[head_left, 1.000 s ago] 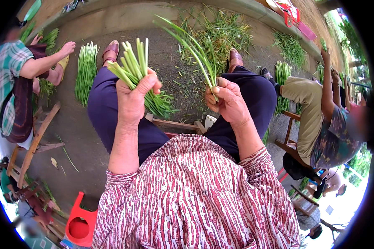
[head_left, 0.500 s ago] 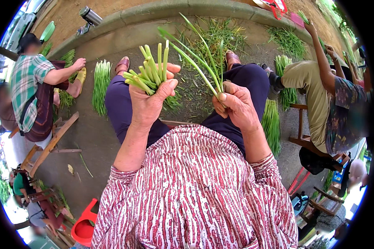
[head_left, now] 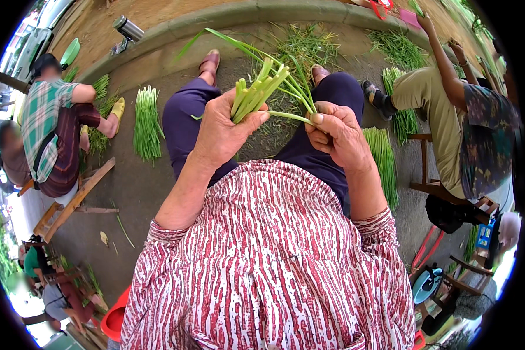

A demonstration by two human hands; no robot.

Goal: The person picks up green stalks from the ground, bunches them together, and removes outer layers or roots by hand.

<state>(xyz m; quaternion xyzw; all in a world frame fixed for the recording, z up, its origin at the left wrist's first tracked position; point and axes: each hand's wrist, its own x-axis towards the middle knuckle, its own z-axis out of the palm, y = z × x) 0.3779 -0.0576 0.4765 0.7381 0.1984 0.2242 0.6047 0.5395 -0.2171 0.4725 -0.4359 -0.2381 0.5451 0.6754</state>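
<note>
Outdoors, on dark grey pavement (head_left: 81, 256), with a pale curved kerb (head_left: 216, 22) across the top of the frame and brown earth beyond it. In the upper middle, loose green leaves (head_left: 306, 46), strewn untidily over the ground. Near the centre of the frame, the left hand (head_left: 223, 131), closed around a thick bunch of green stalks (head_left: 259, 90), ends tilted toward the upper right. Just right of it, the right hand (head_left: 338, 133), thumb pressed to fingers, pinching a few slender stalks (head_left: 305, 99), long leaves arching past the bunch toward the upper left. Between the two hands, a single pale stalk (head_left: 289, 116), right end under the right thumb, left end close by the left thumb; impossible to tell whether gripped there too. Below, dark blue trousers (head_left: 181, 116) and, filling the lower middle, a red-and-white patterned shirt (head_left: 268, 245). Left of the knees, a neat bundle (head_left: 148, 125) lying on the ground; right of them, another bundle (head_left: 382, 160). At far left, a seated person in a checked shirt (head_left: 46, 114); at upper right, another in khaki trousers (head_left: 429, 111).
</note>
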